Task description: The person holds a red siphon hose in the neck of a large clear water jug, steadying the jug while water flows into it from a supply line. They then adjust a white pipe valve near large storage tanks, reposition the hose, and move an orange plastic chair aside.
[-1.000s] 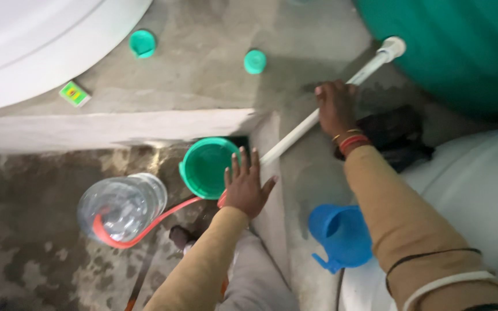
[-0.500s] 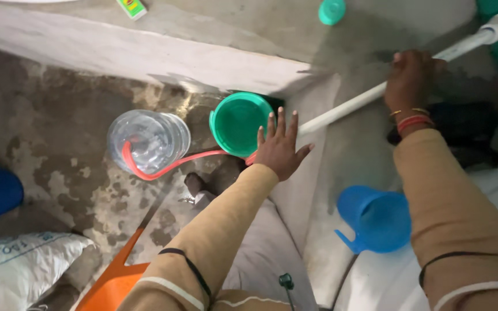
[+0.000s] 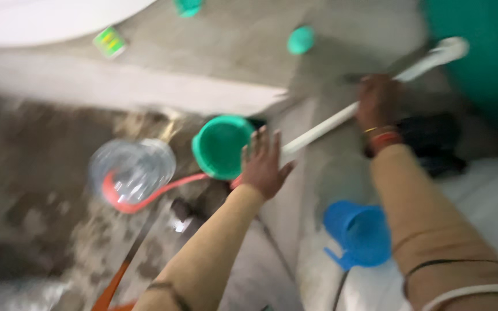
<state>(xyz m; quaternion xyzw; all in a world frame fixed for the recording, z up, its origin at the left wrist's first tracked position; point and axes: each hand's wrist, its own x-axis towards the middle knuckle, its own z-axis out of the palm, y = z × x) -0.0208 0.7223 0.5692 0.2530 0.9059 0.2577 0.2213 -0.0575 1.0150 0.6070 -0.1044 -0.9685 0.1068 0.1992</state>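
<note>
motion blur smears everything (green barrel (image 3: 485, 52) cropped).

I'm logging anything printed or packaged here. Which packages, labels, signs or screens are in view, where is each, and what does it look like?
Small packet: flat, rectangular, green with yellow and red patches, lying tilted on the grey ledge at upper left, beside the big white tank.
No signs or screens in view; the picture is too blurred to make out any other label.

Left hand (image 3: 264, 167) reaches forward, fingers spread; right hand (image 3: 378, 101) is clenched, arm extended.
</note>
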